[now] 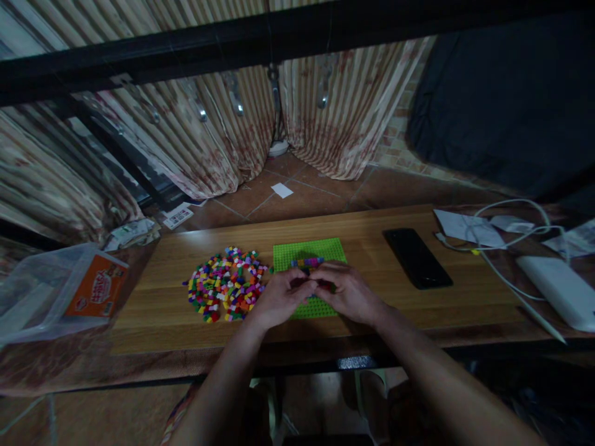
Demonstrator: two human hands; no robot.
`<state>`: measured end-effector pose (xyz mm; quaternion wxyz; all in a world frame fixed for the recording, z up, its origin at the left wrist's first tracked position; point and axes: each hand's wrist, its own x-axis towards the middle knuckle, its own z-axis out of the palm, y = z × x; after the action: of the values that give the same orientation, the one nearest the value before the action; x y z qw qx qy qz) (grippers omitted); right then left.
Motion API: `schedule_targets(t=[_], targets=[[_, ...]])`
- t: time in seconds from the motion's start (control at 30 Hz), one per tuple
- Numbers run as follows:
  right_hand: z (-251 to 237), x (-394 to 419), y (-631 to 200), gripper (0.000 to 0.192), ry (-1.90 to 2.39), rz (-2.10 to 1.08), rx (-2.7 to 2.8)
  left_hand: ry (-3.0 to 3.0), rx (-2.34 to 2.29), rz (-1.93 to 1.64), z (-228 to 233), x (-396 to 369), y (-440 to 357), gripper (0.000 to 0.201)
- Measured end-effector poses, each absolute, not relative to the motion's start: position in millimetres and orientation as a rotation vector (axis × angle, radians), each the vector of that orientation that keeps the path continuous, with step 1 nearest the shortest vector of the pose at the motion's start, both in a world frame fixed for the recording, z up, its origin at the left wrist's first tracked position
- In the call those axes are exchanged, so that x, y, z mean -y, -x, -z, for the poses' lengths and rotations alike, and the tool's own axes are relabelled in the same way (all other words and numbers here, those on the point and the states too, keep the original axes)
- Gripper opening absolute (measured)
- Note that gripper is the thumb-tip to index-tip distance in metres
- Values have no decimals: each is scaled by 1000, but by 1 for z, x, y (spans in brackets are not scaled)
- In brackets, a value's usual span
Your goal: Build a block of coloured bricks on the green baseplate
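Here, both hands over the green baseplate (309, 255) on the tabletop (372, 297): left hand (279, 297) and right hand (348, 291), fingers pinched together on tiny bricks (307, 262)—probably light, stiff, slippery; best held by the sides.

bare wooden board (372, 310) lies open between the green baseplate (309, 253) and the black phone (417, 257), and again along the board's front edge to the left, below the pile of small coloured bricks (227, 292), which blocks the way just left of the baseplate. the far strip of board behind bricks and baseplate is free too. at the right end white cables (511, 248), papers (467, 228) and a white box (558, 288) crowd the surface, while a clear plastic tub (56, 291) closes off the left end.
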<state>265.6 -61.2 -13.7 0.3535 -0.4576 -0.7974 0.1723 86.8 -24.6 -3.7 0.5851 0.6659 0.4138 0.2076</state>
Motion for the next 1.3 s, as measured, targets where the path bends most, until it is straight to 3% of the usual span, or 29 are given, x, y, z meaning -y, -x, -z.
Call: schedule_targets(t=[0.27,0.53,1.13,1.3], targets=[[14,63,-279,20,1159,-407,2216,-1743,-1026,-380,11,23,-85,34],[24,63,-283,13,1259,-447,2099,-2028,-1156,-425,9,27,-92,19],[32,58,-279,4,1498,-745,1537,-2025,-1392,-449,11,36,-107,18],[41,54,-278,21,1668,-922,1388,-2005,-1449,-452,11,37,-109,20]])
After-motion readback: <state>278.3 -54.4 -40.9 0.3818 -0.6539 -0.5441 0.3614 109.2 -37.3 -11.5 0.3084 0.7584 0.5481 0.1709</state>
